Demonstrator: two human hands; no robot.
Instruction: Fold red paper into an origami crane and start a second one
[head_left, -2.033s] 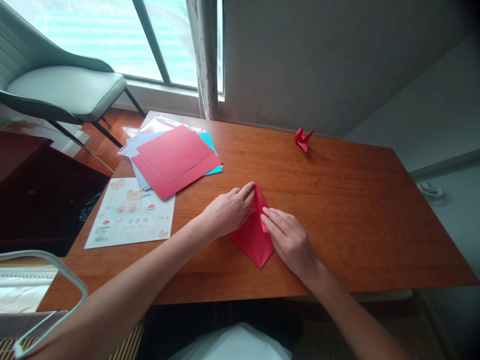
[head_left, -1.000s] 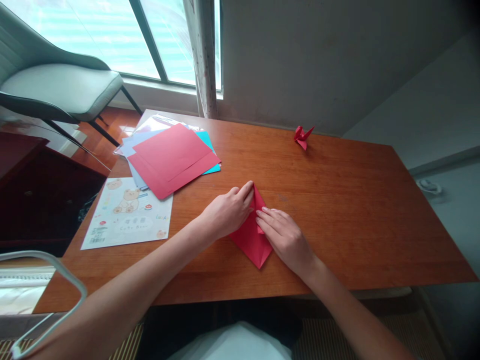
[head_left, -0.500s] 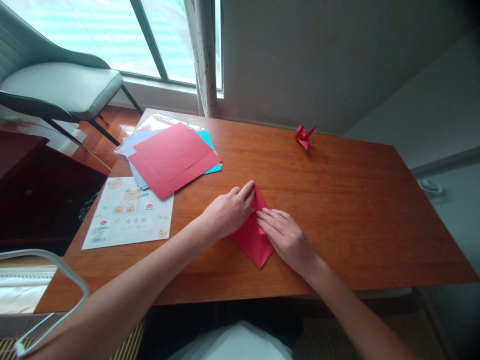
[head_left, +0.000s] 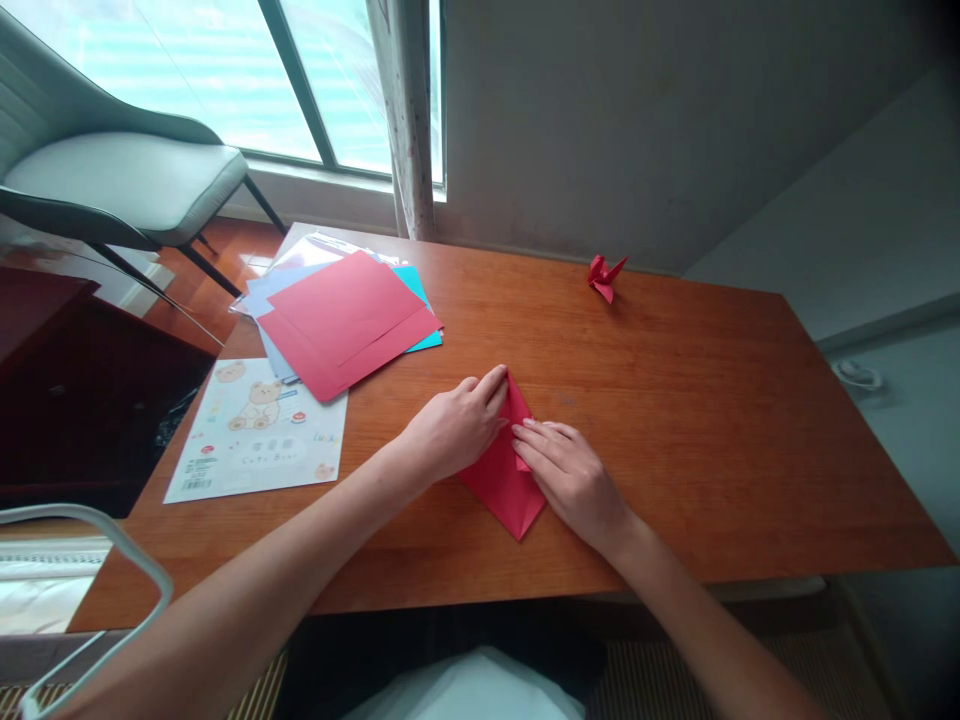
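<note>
A folded sheet of red origami paper [head_left: 517, 505] lies flat on the table, a diamond with one corner toward me. My left hand [head_left: 459, 425] covers its upper left side, fingers closed and pressed onto the paper close to the far tip. On the right edge, my right hand [head_left: 574, 475] has its fingers together, gripping the paper around a small folded flap. Both thumbs and part of the folds are hidden under the hands. Farther back stands a finished red paper crane [head_left: 604, 279].
Red paper sheets [head_left: 352, 325] lie over blue and pale sheets at the table's left. Beside them is a white sheet with bear drawings [head_left: 262, 430]. A white curved rail [head_left: 127, 545] rises near my left forearm. A chair [head_left: 135, 185] stands by the window, beyond the wooden table [head_left: 712, 430].
Both hands keep nearly the same place on the red paper. The whole view has shifted very slightly.
</note>
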